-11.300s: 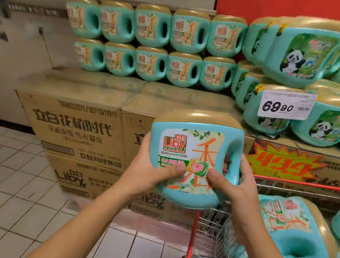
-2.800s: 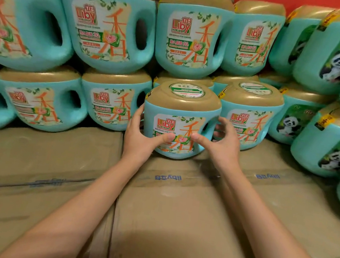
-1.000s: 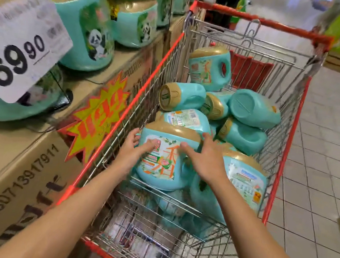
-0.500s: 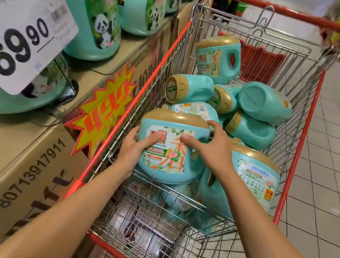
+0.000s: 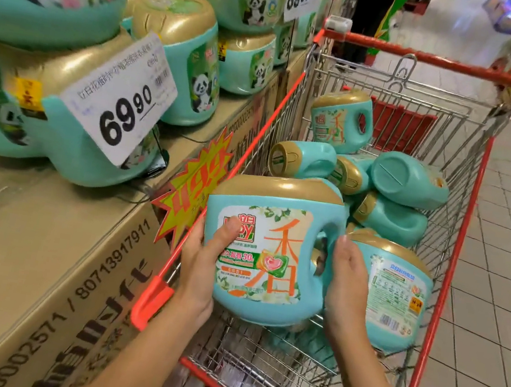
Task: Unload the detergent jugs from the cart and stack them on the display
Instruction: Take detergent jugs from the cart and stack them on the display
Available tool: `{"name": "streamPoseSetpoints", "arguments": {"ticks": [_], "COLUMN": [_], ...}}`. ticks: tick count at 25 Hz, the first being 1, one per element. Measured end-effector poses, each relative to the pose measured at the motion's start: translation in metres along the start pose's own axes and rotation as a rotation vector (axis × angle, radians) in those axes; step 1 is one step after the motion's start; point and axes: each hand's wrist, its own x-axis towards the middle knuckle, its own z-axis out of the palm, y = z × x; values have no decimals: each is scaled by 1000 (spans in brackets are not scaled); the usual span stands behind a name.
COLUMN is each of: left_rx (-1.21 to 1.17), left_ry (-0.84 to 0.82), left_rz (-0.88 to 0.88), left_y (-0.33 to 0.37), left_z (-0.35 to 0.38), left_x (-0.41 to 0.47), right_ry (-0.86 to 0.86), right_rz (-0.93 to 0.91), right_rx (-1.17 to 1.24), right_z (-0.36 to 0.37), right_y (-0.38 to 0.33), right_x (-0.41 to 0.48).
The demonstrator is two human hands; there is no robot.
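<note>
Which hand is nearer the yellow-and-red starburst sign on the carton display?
Left. The left hand grips the detergent jug just below and right of the starburst sign; the right hand holds the jug's handle side, with the jug between it and the sign.

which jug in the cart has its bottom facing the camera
The sideways jug near the right wall of the cart, flat teal base toward the camera; the gold-capped jugs beside it show their caps.
</note>
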Motion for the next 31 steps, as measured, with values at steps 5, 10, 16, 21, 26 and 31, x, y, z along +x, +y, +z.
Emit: {"name": "streamPoseSetpoints", "arguments": {"ticks": [5, 10, 16, 21, 26, 31], "left_rx": [16, 46, 26, 49, 86, 190], "left_ry": [31, 241, 565, 816, 946, 1011], "left_rz": [51, 212, 398, 561, 678, 763], "left_y": [12, 12, 41, 69, 98, 129], "left_z": [-5, -15, -57, -101, -161, -234], "left_x": [-46, -110, -197, -271, -343, -408], "right_ry": [-21, -253, -643, -904, -1075, -1190], "right_rz": [-50, 10, 105, 119, 138, 26], "right_rx": [68, 195, 233, 352, 411, 411], "right_z": [1, 4, 59, 116, 169, 217], "right_y": [-18, -24, -40, -46, -62, -69], "right_x": [-30, -51, -108, -180, -270, -357]}}
